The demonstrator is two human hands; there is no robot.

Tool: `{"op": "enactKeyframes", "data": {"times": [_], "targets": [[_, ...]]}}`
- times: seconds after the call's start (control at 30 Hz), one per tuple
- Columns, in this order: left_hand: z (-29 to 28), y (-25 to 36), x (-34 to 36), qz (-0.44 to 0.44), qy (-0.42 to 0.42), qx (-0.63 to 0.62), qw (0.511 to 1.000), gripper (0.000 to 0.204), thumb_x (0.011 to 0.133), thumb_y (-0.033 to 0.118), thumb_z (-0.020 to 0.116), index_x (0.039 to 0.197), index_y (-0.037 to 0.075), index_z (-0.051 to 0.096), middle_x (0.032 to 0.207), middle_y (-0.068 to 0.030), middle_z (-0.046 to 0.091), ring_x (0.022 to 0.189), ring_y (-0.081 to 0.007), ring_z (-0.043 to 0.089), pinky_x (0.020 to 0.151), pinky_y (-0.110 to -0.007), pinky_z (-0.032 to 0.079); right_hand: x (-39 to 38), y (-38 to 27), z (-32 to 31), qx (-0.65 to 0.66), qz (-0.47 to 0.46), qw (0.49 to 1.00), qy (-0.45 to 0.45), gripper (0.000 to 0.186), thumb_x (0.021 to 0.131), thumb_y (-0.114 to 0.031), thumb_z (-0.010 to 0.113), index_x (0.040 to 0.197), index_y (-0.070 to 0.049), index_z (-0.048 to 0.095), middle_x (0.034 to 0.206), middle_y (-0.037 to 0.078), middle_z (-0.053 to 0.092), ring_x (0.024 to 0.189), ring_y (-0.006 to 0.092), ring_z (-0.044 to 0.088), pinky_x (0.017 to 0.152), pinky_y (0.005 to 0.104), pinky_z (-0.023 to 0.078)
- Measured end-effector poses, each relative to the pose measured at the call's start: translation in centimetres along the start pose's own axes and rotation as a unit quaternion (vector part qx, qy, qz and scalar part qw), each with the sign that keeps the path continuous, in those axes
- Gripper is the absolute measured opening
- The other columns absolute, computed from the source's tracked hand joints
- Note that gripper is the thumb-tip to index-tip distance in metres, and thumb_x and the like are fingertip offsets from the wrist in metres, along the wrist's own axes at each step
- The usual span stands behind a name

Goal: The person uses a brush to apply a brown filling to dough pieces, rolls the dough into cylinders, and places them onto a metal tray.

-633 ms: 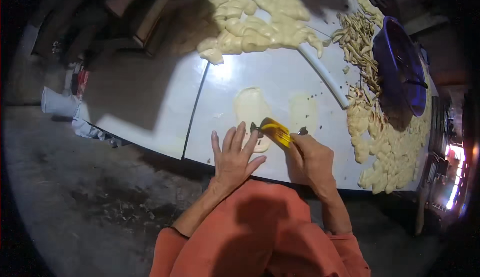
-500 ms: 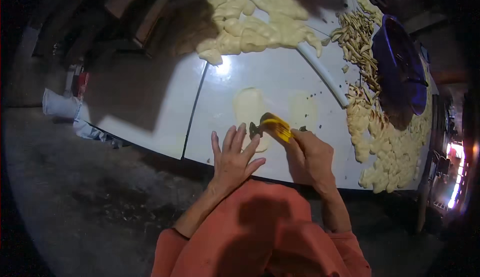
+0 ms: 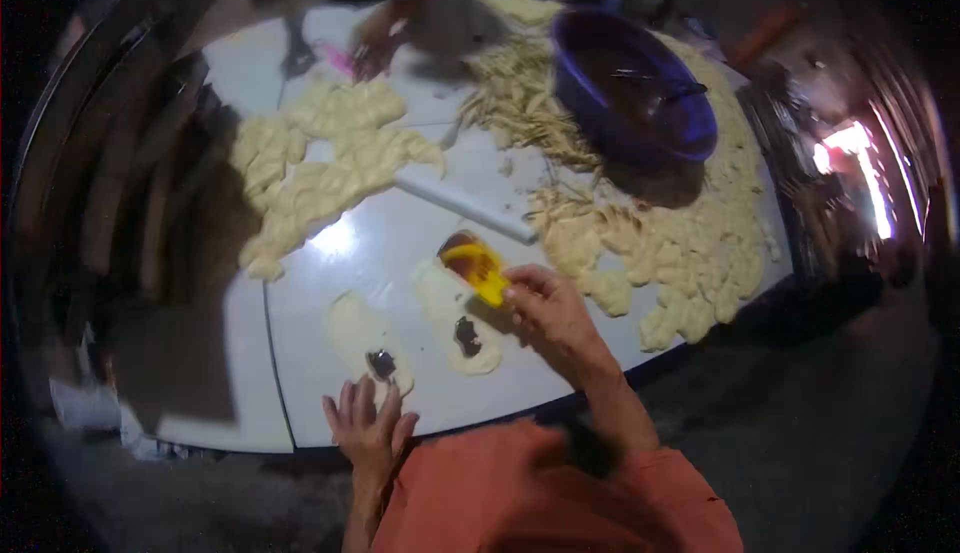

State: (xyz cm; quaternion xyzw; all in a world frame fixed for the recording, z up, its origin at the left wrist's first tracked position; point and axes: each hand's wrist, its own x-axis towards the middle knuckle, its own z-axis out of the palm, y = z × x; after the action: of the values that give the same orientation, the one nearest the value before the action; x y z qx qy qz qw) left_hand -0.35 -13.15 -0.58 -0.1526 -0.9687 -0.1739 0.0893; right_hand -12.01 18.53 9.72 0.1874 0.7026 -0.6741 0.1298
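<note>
Two flat oval pieces of pale dough lie side by side near the table's front edge. The left dough piece [image 3: 350, 325] bears a dark, glossy dab of filling [image 3: 381, 364] at its near end. A similar dark dab [image 3: 466, 337] sits on the near half of the right dough piece [image 3: 438, 291]. My right hand [image 3: 548, 311] grips a small yellow scoop [image 3: 487, 278], smeared brown inside, over the far end of the right piece. Fingers spread, my left hand [image 3: 368, 428] rests at the near edge of the left piece, holding nothing.
Beyond the pieces lies a white rolling rod [image 3: 465, 206]. A purple tub [image 3: 600, 123] with brown contents and a dark-handled utensil stands back right, amid dough strips [image 3: 520, 93] and flattened dough lumps [image 3: 690, 263]. More dough [image 3: 330, 178] lies left; another person's hand [image 3: 378, 45] is beyond.
The view has swung right. My right hand has carried the scoop from the left dough piece to the right one. Dark dabs now show plainly on both; my left hand stays spread.
</note>
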Motion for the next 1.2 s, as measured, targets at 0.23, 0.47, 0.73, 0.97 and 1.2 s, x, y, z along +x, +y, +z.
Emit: {"op": "enactKeyframes", "data": {"times": [0.23,0.47,0.73,0.97,1.2], "targets": [[1.8,0.1,-0.6,0.035,0.032,0.011,0.999,0.038,0.096,0.046,0.066,0.126,0.024,0.075,0.142,-0.0147,0.058,0.136,-0.0415,0.047,0.114,-0.066,0.034,5.4,-7.1,-19.2,-0.463,-0.277,0.659,0.524,0.029,0.096,-0.012,0.063,0.124,-0.010,0.072,0.106,0.014,0.071,0.098,0.0351,0.070,0.085,0.0444,0.055],[2.5,-0.9,-1.2,0.053,0.051,0.021,0.997,0.033,0.096,0.042,0.066,0.125,0.028,0.075,0.139,-0.0133,0.060,0.133,-0.0418,0.050,0.110,-0.065,0.038,4.6,-5.6,-19.7,-0.659,-0.211,0.570,0.442,0.031,0.087,-0.012,0.063,0.116,-0.017,0.074,0.094,0.008,0.066,0.088,0.0300,0.072,0.072,0.0472,0.058],[2.1,-0.2,-0.5,0.073,0.071,0.003,0.995,0.028,0.093,0.037,0.068,0.115,0.022,0.078,0.129,-0.0130,0.065,0.128,-0.0406,0.053,0.105,-0.063,0.044,4.5,-6.4,-26.0,-0.504,-0.089,0.747,0.424,0.033,0.097,-0.030,0.062,0.119,-0.008,0.075,0.100,0.023,0.074,0.098,0.0414,0.071,0.085,0.0509,0.053],[2.0,0.1,-0.5,0.022,0.067,-0.037,0.997,0.025,0.091,0.036,0.070,0.105,0.016,0.076,0.128,-0.0138,0.064,0.125,-0.0414,0.054,0.106,-0.063,0.042,4.4,2.3,-18.9,-0.403,-0.071,0.840,0.355,0.033,0.094,-0.021,0.070,0.121,-0.002,0.064,0.100,0.020,0.070,0.094,0.0381,0.069,0.084,0.0468,0.053],[0.8,0.8,0.1,0.001,0.018,-0.027,0.999,0.039,0.088,0.034,0.071,0.120,0.013,0.062,0.129,-0.0129,0.064,0.123,-0.0396,0.057,0.106,-0.063,0.041,11.1,0.6,-14.7,-0.489,-0.285,0.708,0.422,0.026,0.094,-0.019,0.070,0.118,-0.009,0.069,0.116,0.015,0.066,0.106,0.0316,0.066,0.091,0.0435,0.052]]}}
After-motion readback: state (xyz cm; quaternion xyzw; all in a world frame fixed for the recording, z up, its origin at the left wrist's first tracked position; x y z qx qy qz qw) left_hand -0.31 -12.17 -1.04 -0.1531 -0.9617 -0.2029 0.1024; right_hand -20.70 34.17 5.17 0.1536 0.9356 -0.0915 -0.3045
